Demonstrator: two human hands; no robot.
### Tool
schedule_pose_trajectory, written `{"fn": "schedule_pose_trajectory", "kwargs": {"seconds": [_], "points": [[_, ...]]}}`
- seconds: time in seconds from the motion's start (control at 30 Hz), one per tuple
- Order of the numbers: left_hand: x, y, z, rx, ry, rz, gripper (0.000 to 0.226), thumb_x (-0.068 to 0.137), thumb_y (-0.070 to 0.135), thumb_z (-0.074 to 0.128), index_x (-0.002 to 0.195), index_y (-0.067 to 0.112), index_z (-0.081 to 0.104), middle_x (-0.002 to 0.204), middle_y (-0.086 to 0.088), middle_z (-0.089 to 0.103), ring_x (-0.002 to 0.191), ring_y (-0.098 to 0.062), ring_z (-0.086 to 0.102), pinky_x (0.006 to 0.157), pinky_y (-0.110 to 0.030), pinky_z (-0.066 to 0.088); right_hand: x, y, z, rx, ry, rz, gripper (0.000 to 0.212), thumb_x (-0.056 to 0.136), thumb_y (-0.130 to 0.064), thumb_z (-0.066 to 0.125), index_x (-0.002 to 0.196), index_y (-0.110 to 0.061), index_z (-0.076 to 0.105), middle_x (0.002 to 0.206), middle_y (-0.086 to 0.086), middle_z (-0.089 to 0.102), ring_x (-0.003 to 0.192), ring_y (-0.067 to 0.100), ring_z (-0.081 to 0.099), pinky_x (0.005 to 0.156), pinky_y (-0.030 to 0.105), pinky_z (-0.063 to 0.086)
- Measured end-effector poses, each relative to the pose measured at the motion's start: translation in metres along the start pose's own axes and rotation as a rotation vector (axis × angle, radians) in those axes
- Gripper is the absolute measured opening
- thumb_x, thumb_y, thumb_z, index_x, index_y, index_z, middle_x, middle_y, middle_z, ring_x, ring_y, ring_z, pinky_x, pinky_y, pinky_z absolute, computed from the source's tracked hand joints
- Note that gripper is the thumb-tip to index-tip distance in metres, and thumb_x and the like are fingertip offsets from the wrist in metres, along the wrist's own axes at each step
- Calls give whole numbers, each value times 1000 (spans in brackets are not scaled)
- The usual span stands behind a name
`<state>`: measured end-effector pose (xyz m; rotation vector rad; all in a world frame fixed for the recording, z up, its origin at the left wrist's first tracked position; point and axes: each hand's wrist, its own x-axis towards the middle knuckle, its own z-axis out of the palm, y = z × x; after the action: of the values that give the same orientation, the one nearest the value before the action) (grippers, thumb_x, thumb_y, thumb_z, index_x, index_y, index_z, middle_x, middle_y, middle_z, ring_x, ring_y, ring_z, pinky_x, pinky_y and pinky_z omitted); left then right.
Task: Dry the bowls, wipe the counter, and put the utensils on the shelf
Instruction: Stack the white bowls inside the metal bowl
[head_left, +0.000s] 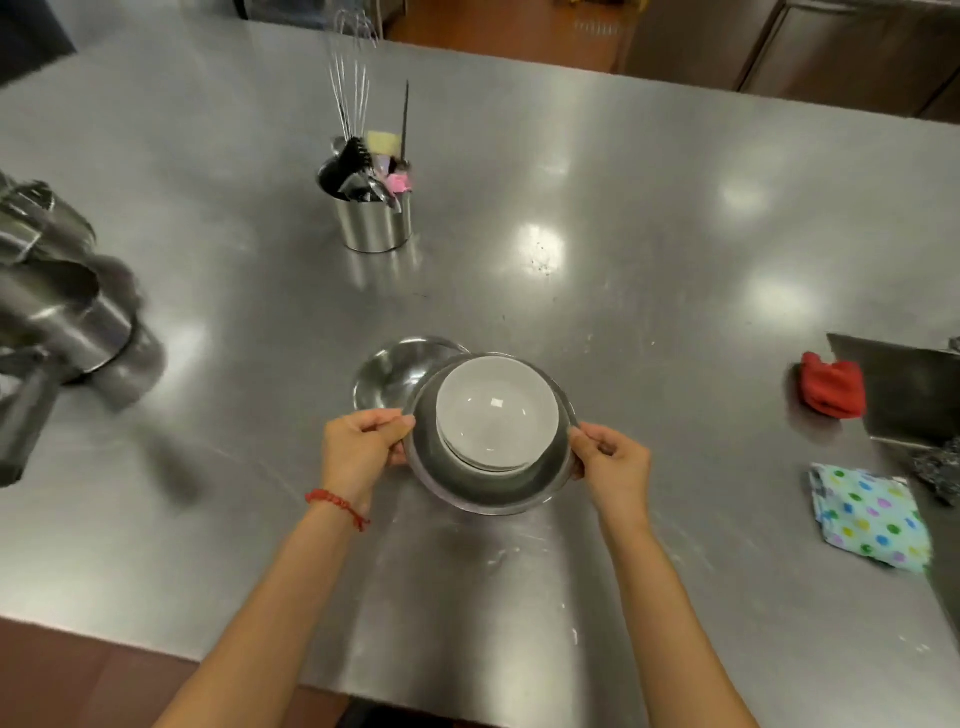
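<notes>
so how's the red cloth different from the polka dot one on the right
The red cloth is one plain colour and bunched into a lump; the polka dot cloth is pale with coloured dots and lies folded flat. The red cloth sits farther from the person, against a steel sheet; the polka dot cloth lies nearer the person. Both rest on the steel counter, untouched by either hand.

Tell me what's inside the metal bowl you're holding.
Inside the metal bowl, gripped at its rim by the left hand and right hand, sit stacked white bowls. How many are stacked cannot be told.
</notes>
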<state>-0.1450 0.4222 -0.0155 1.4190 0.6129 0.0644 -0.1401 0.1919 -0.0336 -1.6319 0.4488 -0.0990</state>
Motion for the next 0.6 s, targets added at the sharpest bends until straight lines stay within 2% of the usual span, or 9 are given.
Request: {"fn": "schedule_pose_trajectory", "kwargs": {"seconds": [0.2,0.3,0.37,0.47,0.53,0.6], "points": [[66,14,-40,96,-24,-4,8,78,-4,65,80,3,63,44,2,60,35,-2,53,40,-15,49,14,1,75,-28,45,40,24,83,-4,62,63,-16,69,47,-6,58,42,3,47,43,17,44],[88,11,-44,166,-54,-29,14,78,-2,66,92,0,63,61,-7,59,39,-8,56,42,-15,51,23,8,93,-82,55,40,16,82,-4,60,67,-1,67,51,2,53,49,12,44,50,25,42],[98,7,-44,186,-50,-44,19,78,-3,66,97,-2,62,63,-6,58,34,-3,54,40,-14,50,30,12,101,-113,73,57,17,81,-4,61,65,-4,67,48,-3,53,49,12,43,53,27,42],[109,0,-44,216,-29,-49,23,77,-4,67,99,-7,63,65,-6,60,32,-1,53,39,-14,50,37,18,108,-188,68,44,17,81,-6,61,68,5,62,55,5,47,55,15,39,59,30,39],[113,-3,-45,266,-16,-43,23,76,-2,69,98,-8,65,71,-10,64,36,-5,56,48,-21,55,38,22,111,-261,45,19,23,82,-8,60,60,0,59,53,4,42,53,13,35,58,26,37],[114,-5,-46,315,7,-24,23,74,0,71,96,-6,67,74,-12,65,47,-17,60,63,-33,58,36,25,114,-322,40,-4,32,83,-9,60,52,-15,55,45,-8,42,47,6,35,52,21,38]]}}
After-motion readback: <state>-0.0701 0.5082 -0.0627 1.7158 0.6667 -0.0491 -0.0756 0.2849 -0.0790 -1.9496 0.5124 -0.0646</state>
